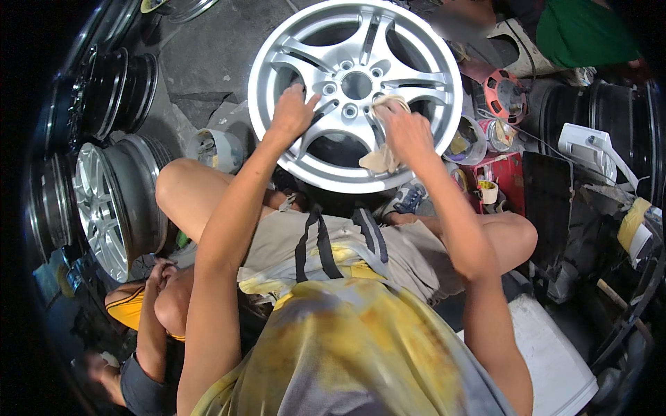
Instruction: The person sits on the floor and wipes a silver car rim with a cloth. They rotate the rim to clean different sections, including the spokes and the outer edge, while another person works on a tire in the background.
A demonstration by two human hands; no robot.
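A silver alloy wheel rim (316, 166) lies face up in front of my knees, its forked spokes meeting at a round centre hole ringed by lug holes. My left hand (294, 114) is closed on a spoke left of the centre, its fingertips hidden in the gap beside it. Bunched under the fingers of my right hand (408, 133) is a beige cloth (380, 160), pressed to the spoke right of the hub. One end of the cloth hangs over the lower spoke toward the rim's near edge.
More wheel rims (104, 208) stand at the left, with dark ones (121, 93) behind. A white bucket (218, 149) sits near my left knee. Tubs, a red box (503, 177) and an orange round fan-like object (505, 96) crowd the right. Another person (149, 347) crouches at lower left.
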